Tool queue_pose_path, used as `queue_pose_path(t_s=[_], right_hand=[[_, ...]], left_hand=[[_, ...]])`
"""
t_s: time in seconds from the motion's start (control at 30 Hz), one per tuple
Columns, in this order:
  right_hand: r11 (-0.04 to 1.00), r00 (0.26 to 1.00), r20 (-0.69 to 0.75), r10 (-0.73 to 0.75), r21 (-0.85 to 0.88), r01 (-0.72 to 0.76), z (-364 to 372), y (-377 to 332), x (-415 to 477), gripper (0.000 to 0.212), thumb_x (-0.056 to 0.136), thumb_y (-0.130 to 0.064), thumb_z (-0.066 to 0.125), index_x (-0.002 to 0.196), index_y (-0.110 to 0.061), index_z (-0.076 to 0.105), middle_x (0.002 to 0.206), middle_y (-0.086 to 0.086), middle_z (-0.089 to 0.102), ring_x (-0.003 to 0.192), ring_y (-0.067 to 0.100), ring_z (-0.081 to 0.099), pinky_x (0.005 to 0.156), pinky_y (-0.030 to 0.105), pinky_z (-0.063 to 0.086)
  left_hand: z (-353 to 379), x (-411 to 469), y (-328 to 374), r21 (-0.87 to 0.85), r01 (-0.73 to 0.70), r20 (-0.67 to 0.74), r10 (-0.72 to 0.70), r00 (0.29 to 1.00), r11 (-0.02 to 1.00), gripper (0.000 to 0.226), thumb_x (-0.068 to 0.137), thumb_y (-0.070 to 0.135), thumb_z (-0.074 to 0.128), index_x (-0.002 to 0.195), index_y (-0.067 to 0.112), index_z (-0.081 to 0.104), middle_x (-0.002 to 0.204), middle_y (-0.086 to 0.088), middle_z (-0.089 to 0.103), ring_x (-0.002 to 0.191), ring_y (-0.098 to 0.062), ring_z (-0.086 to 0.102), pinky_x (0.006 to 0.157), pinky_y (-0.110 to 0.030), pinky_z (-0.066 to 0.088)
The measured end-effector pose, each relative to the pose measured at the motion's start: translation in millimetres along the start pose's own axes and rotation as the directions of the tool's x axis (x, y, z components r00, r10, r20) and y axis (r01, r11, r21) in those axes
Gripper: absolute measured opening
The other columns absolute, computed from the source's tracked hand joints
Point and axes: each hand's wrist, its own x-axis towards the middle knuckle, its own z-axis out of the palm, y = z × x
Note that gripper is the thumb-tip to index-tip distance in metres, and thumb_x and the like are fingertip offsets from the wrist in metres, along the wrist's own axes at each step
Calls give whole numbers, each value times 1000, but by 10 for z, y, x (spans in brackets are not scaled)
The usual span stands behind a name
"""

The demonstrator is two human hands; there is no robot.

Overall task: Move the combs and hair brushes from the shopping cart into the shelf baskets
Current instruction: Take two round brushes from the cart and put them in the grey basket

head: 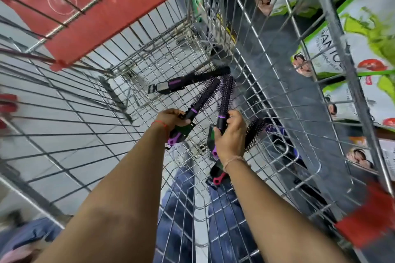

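Note:
Both my arms reach down into a wire shopping cart (102, 100). My left hand (172, 118) is closed on the handle of a round black brush with a purple handle (205, 97). My right hand (232, 134) grips a second round purple-bristled brush (224, 96), and another black brush (255, 134) sticks out beside that hand, with a pink-ended handle (218, 179) below the wrist. One more black brush with a purple handle (192, 81) lies on the cart's wire floor, beyond both hands.
The cart's red child-seat flap (96, 6) hangs at the upper left. On the right, behind the cart's wire side, a shelf holds green and white hair-product boxes (363, 49). Grey floor tiles and my blue trousers show through the mesh.

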Motion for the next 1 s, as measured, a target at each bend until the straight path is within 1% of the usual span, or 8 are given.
queue_pose_path(t_s=[0.2, 0.3, 0.4, 0.47, 0.6, 0.77, 0.9, 1.0], right_hand=[[948, 985, 157, 71, -317, -18, 5, 57, 66, 73, 65, -29, 79, 122, -7, 38, 116, 17, 57, 105, 30, 56, 84, 37, 51], [951, 935, 228, 271, -215, -223, -20, -38, 172, 54, 68, -16, 78, 106, -10, 40, 103, 13, 63, 88, 29, 62, 65, 32, 48], [889, 804, 421, 420, -11, -458, -125, -62, 214, 30, 76, -5, 71, 98, -5, 50, 96, 11, 66, 79, 26, 65, 69, 31, 57], [905, 767, 502, 399, -82, -417, -251, -52, 162, 29, 76, -6, 71, 98, -1, 53, 91, 6, 64, 77, 20, 62, 68, 15, 51], [939, 794, 519, 316, -53, -340, -394, -11, -45, 51, 76, 5, 65, 122, 1, 43, 123, 20, 56, 111, 31, 54, 91, 28, 48], [946, 942, 292, 168, 221, -237, -648, -266, -237, 38, 83, 4, 52, 120, -6, 52, 116, 11, 62, 103, 25, 58, 90, 32, 49], [892, 980, -9, 199, 415, -178, -1172, -574, -546, 30, 84, 1, 51, 114, -1, 56, 114, 19, 62, 105, 31, 58, 83, 34, 46], [861, 951, -301, 71, 500, 94, -1661, -811, -924, 27, 79, 1, 60, 106, -2, 57, 95, 10, 64, 94, 25, 61, 76, 27, 44]], left_hand=[[354, -7, -26, 489, -46, -13, 61, 998, 871, 53, 77, 6, 70, 127, 10, 54, 126, -13, 62, 116, -30, 58, 102, -35, 46], [298, -27, -44, 376, 0, 77, -31, 997, 927, 48, 79, 0, 68, 125, 2, 56, 128, -21, 60, 119, -35, 57, 107, -42, 43], [224, -160, -121, 216, 27, 268, -86, 959, 976, 44, 82, -14, 54, 125, -4, 51, 118, -27, 61, 124, -42, 49, 109, -54, 36], [215, -264, -136, 115, -5, 349, -35, 936, 993, 42, 82, -21, 46, 115, 1, 58, 91, -14, 73, 115, -36, 54, 101, -48, 43], [221, -553, 26, -97, -45, 551, 91, 830, 994, 53, 79, -28, 35, 80, 10, 72, 65, 1, 78, 81, -22, 69, 72, -32, 56], [163, -1041, 441, -139, -219, 784, 242, 571, 966, 39, 28, -3, 88, 64, 6, 77, 67, -4, 77, 67, -15, 74, 62, -22, 60], [185, -1628, 842, 18, -451, 906, 177, 385, 892, 43, 32, -6, 84, 72, 11, 80, 73, 2, 79, 73, -8, 75, 68, -18, 59], [205, -2324, 1157, 125, -632, 952, 87, 294, 765, 55, 17, 18, 93, 70, 13, 80, 68, 4, 78, 68, -6, 74, 66, -16, 58]])
